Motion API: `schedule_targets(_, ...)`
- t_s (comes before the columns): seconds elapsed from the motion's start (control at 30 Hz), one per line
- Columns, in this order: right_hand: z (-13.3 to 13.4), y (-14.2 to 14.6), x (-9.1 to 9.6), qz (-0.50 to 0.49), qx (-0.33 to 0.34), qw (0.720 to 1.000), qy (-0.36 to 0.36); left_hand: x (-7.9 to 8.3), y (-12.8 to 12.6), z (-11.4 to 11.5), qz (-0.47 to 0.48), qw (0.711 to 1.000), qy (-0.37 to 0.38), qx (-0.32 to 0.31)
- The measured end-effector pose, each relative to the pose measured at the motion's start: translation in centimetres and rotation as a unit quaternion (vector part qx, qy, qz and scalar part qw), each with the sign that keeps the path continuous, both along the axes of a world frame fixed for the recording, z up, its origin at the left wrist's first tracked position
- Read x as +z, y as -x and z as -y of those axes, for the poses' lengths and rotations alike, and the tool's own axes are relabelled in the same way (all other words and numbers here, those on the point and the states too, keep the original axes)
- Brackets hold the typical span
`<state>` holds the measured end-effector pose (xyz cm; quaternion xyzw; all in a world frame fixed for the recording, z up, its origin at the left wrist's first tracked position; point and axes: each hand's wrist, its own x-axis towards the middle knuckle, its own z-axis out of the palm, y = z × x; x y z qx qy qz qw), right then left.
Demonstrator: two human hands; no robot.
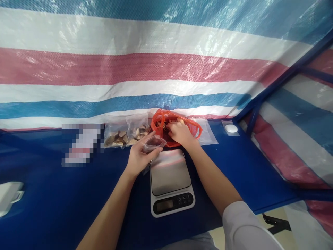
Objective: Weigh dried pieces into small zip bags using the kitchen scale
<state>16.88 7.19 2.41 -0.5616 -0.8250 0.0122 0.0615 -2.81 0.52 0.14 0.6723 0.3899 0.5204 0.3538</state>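
Observation:
My left hand [139, 158] holds a small clear plastic bag [154, 144] with a dark reddish content, pinched between fingers and thumb. My right hand [180, 133] sits at the mouth of an orange-red plastic bag [158, 121], its fingers curled over dark pieces and pale dried slices inside. Whether those fingers grip a piece, I cannot tell. To the left of that bag lies a clear bag of pale brown dried slices [127, 136], possibly mushroom. Below both hands stands a digital kitchen scale [170, 180] with a steel top, and my left wrist passes close to its corner.
The blue table [44, 180] backs onto a striped blue, white and red tarp wall [135, 69]. A pixelated item [82, 144] lies at the left, a white object [9, 196] at the left edge, and a flat clear bag [208, 133] and small white disc [231, 128] at the right.

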Motion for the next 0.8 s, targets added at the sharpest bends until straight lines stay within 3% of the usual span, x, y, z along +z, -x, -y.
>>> schedule_targets(0.27, -0.5, 0.8, -0.7, 0.017, -0.052, 0.998, -0.007, 0.1, -0.1, 0.0, -0.008, 1.000, 0.005, 0.007)
schedule_targets(0.53, -0.6, 0.9, -0.6, 0.022, -0.054, 0.998, -0.009, 0.4, -0.2, 0.1, -0.006, 1.000, 0.010, 0.010)
schedule_targets(0.8, -0.7, -0.2, 0.4, -0.064, -0.087, 0.994, 0.027, 0.2, -0.1, 0.1, -0.001, 1.000, 0.021, -0.002)
